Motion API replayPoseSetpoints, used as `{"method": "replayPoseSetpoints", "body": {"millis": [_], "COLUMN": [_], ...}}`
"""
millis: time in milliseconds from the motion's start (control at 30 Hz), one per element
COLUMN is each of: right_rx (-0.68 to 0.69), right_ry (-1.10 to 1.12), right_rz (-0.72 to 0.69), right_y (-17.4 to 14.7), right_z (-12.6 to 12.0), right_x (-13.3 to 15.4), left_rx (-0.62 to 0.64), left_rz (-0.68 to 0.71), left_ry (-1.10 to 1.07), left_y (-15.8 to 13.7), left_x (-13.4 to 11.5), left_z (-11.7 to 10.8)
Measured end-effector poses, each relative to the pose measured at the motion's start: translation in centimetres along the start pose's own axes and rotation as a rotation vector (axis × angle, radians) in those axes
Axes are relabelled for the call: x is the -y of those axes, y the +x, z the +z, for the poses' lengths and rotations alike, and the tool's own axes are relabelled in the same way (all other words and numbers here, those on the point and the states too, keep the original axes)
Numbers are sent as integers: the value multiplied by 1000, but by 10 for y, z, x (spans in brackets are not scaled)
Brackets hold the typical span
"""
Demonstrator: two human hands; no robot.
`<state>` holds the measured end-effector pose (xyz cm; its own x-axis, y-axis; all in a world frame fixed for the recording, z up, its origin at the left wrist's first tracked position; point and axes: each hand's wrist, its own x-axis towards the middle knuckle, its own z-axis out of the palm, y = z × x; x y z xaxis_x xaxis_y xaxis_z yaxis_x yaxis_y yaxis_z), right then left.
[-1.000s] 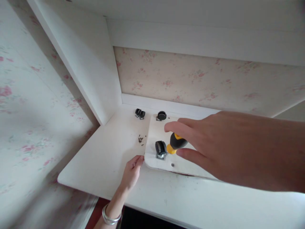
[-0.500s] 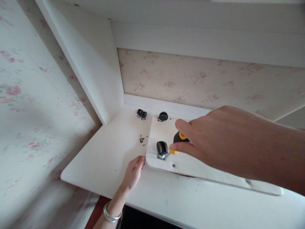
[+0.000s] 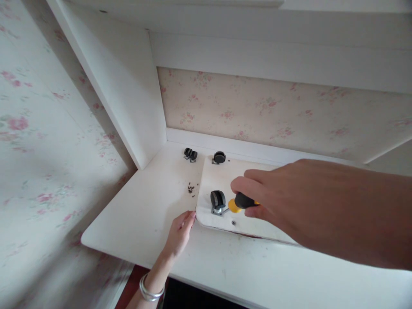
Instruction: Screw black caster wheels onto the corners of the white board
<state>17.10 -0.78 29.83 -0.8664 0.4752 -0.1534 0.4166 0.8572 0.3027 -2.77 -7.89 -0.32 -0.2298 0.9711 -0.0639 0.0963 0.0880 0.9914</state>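
Note:
My right hand (image 3: 257, 193) is wrapped round the black and yellow handle of a screwdriver (image 3: 234, 206). Its short shaft points left, to the mounting plate of a black caster wheel (image 3: 218, 199); the exact tip contact is too small to make out. That caster stands on a white board (image 3: 212, 178) lying on the desk. My left hand (image 3: 181, 229) grips the board's near left corner, fingers pressed together at its edge. Farther back on the same board is another caster (image 3: 219, 157). A screw head or hole (image 3: 233, 222) shows near the front edge.
Several small dark screws (image 3: 191, 189) lie scattered on the white desk (image 3: 128, 223) left of the board. Behind them sit loose casters (image 3: 190, 154). A white side panel (image 3: 119, 86) rises at the left, and a shelf (image 3: 225, 21) overhangs the work.
My right hand has turned and shifted its grip on the screwdriver handle, dropping slightly. The screwdriver's shaft stays at the near caster's plate. My left hand stays at the board's corner.

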Motion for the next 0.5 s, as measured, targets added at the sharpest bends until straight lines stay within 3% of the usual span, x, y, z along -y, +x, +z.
{"method": "replayPoseSetpoints", "body": {"millis": [133, 267, 333, 500], "right_rx": [-89, -82, -45, -132], "right_ry": [-225, 13, 32, -256], "right_rz": [20, -11, -7, 13], "right_y": [3, -4, -6, -1], "right_z": [2, 2, 1, 3], "right_x": [0, -2, -1, 0], "left_rx": [-6, -11, -4, -6], "left_rz": [6, 4, 4, 10], "left_ry": [1, -7, -22, -35], "left_y": [-1, -1, -1, -1], "left_x": [-2, -2, -1, -1], "left_z": [0, 0, 0, 1]}}
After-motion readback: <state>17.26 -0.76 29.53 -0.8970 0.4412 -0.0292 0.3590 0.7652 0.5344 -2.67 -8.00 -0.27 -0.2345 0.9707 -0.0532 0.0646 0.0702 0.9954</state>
